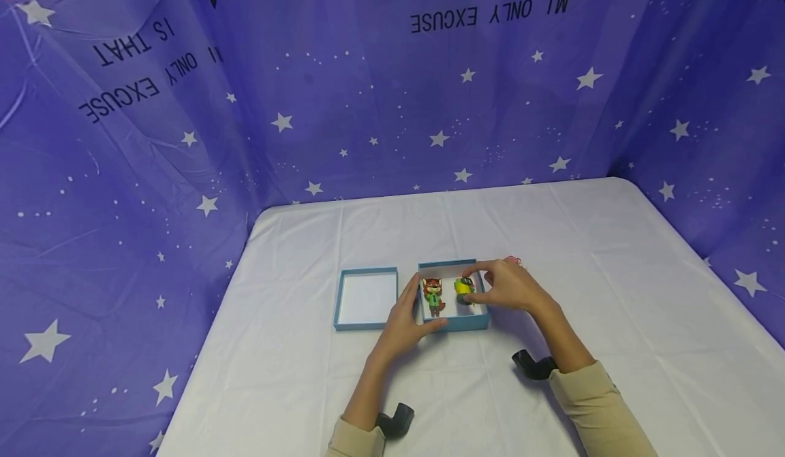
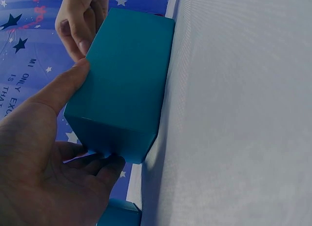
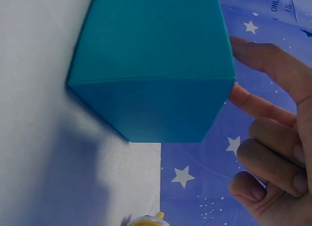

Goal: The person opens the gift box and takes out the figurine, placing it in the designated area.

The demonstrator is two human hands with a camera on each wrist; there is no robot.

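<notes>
A blue box (image 1: 464, 323) with a white inside stands on the table. A fox figurine (image 1: 433, 297) in a green shirt lies in its left half. In the right half is a yellow, green and dark grey toy figurine (image 1: 463, 289), pinched between the thumb and index finger of my right hand (image 1: 510, 287). My left hand (image 1: 401, 322) holds the box at its left front corner, thumb on the front wall, other fingers along the left side. In the right wrist view, the box wall hides the right fingertips and the toy.
A shallow blue lid (image 1: 366, 299), white inside, lies left of the box. Behind the right hand, something pink (image 1: 513, 261) shows. Black curved pieces (image 1: 397, 421) sit by both wrists. A starry purple curtain (image 1: 392, 89) surrounds the white-covered table (image 1: 276, 368).
</notes>
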